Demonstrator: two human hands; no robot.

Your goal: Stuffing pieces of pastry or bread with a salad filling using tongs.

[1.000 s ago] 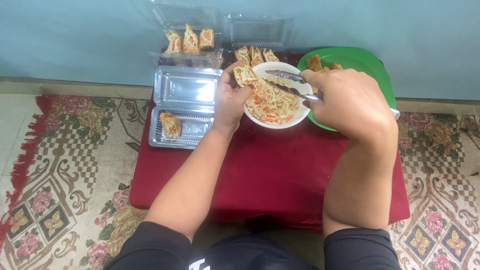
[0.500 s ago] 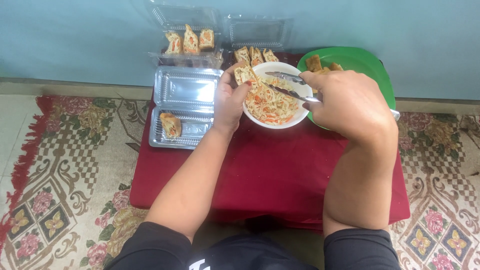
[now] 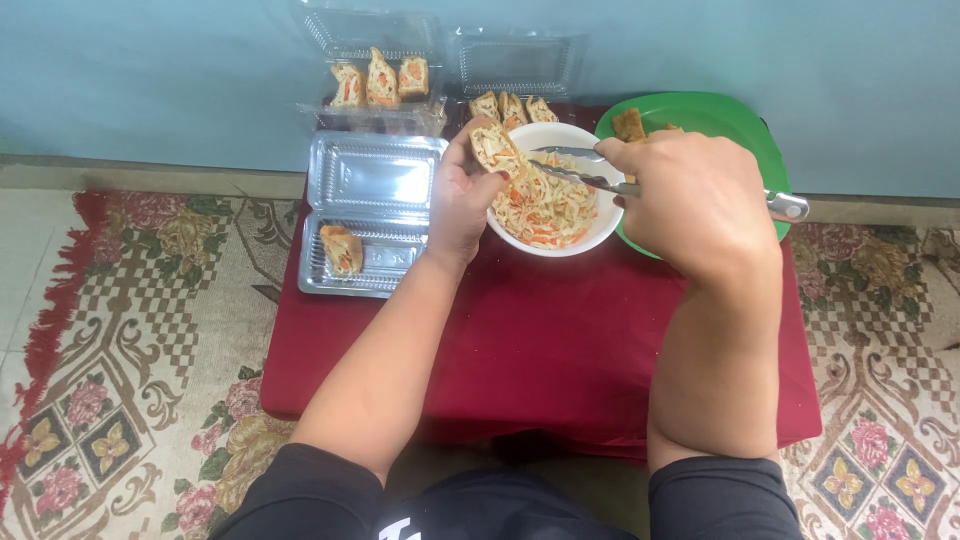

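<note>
Progress partway: left hand (image 3: 462, 195) clamps one fried pocket (image 3: 495, 148) over white round noodle bowl (image 3: 545, 190); right hand (image 3: 695, 195) clamps metal tongs (image 3: 585, 170) above bowl; one filled piece (image 3: 341, 249) lies in open clear plastic tray (image 3: 365, 215) left of bowl, room left.

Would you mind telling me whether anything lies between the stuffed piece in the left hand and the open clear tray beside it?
Nothing visible does. The left hand holds the stuffed piece over the white bowl's rim, right beside the open clear tray, which holds one piece.

Shiny metal tongs (image 3: 590, 172); clear glossy plastic box (image 3: 372, 212); matt red cloth (image 3: 560, 340).
</note>
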